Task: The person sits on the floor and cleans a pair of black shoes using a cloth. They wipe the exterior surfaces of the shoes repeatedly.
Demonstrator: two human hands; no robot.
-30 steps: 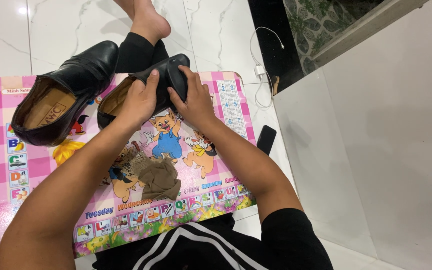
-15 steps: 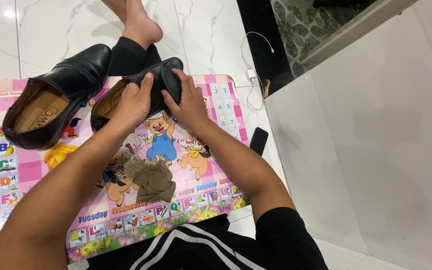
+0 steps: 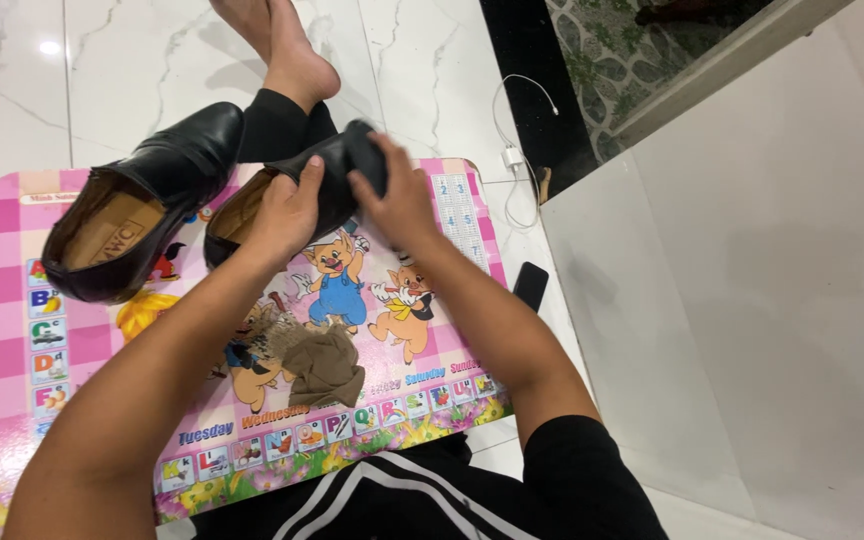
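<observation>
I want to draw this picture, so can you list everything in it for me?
Shoes: 2, black; one in both hands, one lying at the table's left.
Cloth: 1, brown, crumpled mid-table.
Table: 1, pink with cartoon animals, over the lap.
Phone: 1, black, on floor right of table.
Charger cable: 1, white, on floor.
Left hand: on the shoe's side.
Right hand: on the shoe's toe.
Bare foot: 1, on the floor.

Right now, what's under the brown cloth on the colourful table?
The brown cloth lies crumpled on the pink picture table, on top of a cartoon animal drawing. Part of that drawing sticks out at the left; the rest under the cloth is hidden.
</observation>
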